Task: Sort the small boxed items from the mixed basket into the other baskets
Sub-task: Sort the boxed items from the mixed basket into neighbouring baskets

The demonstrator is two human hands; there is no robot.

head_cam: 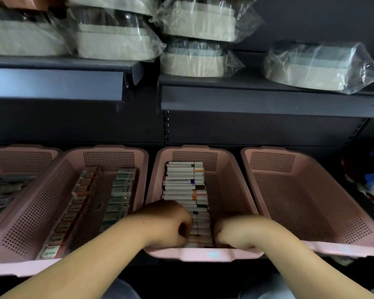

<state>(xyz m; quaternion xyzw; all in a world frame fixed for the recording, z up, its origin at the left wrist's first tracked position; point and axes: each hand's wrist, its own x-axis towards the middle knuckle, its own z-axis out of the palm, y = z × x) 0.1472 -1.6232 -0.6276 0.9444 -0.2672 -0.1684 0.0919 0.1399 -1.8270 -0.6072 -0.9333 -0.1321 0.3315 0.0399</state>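
Hands (167,225) (235,233) knuckles-up, curled, flanking boxes (200,221)

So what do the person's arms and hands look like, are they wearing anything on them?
The left forearm and right forearm are bare, with no sleeves in view. The left hand and right hand wear no gloves, and no watch, bracelet or ring shows. Parts of both hands are hidden, so a ring could be missed.

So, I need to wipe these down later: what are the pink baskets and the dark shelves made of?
The pink baskets look like moulded plastic, matt, with perforated walls and rounded rims. The dark shelves seem painted sheet metal: thin folded front edges, slotted upright behind, though not certain.
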